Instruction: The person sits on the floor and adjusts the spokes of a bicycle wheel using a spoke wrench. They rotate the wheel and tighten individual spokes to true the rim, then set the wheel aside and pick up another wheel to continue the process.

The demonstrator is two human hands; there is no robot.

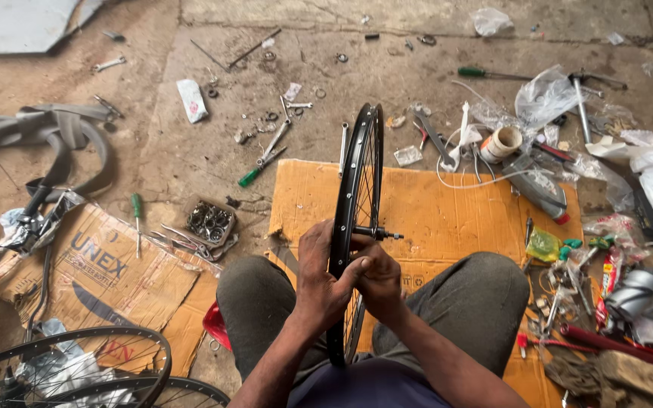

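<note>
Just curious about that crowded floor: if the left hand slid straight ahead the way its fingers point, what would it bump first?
Probably the black wheel rim, which the left hand already wraps; its fingers meet the right hand just beyond.

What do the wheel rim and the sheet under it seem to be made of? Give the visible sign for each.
Wheel rim: probably metal with a black painted finish; it is thin and rigid, with shiny spokes and a bare steel-looking axle.
Sheet: brown cardboard, matt, with torn, frayed edges and fold creases.
</note>
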